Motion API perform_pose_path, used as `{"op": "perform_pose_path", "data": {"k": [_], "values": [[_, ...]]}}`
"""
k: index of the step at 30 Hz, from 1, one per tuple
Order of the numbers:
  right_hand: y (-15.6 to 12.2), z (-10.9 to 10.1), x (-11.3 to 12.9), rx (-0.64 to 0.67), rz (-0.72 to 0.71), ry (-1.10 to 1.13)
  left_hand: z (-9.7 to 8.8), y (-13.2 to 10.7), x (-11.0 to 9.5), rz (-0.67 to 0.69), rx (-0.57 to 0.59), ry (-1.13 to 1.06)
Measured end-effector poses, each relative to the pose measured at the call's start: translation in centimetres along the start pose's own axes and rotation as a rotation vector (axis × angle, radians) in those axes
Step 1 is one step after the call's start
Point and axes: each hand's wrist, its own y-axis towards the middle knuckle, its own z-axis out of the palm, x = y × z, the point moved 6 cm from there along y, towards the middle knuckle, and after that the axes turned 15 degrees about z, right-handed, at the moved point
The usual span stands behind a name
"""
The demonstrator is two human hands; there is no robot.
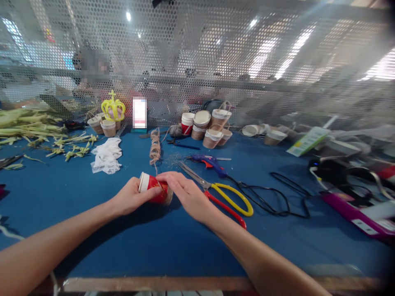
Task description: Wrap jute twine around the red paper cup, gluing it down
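A red paper cup (154, 189) with a white rim is tipped on its side above the blue table, its rim toward the left. My left hand (132, 194) is closed around the rim end, thumb along the near side. Against the base end, my right hand (185, 193) presses its fingers over the cup's upper side. Tan twine shows around the base, partly hidden by my right fingers. One strand leads from the cup up to a bundle of twine (154, 148). Scissors (216, 193) with yellow and red handles lie just right of my right hand.
A blue glue gun (210, 162) with a black cord lies behind the scissors. Twine-wrapped cups (212, 137) stand at the back, near a lit phone (140, 113) and a yellow crown (112, 109). White cloth (107, 156) and dried husks (24, 123) lie left; a purple power strip (354, 213) lies right.
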Motion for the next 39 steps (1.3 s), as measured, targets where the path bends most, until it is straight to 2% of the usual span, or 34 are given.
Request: {"op": "perform_pose_path", "data": {"k": [3,8,12,16,19,21,28,33,36,39], "values": [[0.2,0.1,-0.3,0.015,0.028,0.01,0.1,0.1,0.2,-0.009,0.007,-0.008],[1.6,-0.9,-1.2,0.029,0.233,-0.032,0.1,0.0,0.4,-0.026,0.007,-0.005],[4.1,-1.1,-0.7,0.104,0.302,-0.097,0.3,0.0,0.5,-0.02,0.029,0.018],[7.6,0.3,-0.7,0.212,0.337,-0.205,0.4,0.0,0.2,-0.02,0.041,0.033],[10.4,1.7,-1.3,0.268,0.324,-0.316,0.8,-0.1,-0.7,-0.011,0.087,0.019],[12.4,2.0,-1.7,0.247,0.289,-0.379,1.3,-0.4,-1.3,-0.016,0.161,-0.031],[18.4,0.3,-2.6,0.099,0.184,-0.549,2.7,-1.6,-2.0,-0.029,0.388,-0.259],[19.4,-0.4,-2.2,0.051,0.154,-0.66,3.2,-1.9,-2.1,-0.05,0.498,-0.29],[18.6,-0.5,-1.4,0.05,0.146,-0.728,2.7,-1.5,-1.5,-0.079,0.423,-0.265],[17.2,-0.5,-0.3,0.059,0.121,-0.778,1.6,-0.8,-0.5,-0.114,0.221,-0.267]]}}
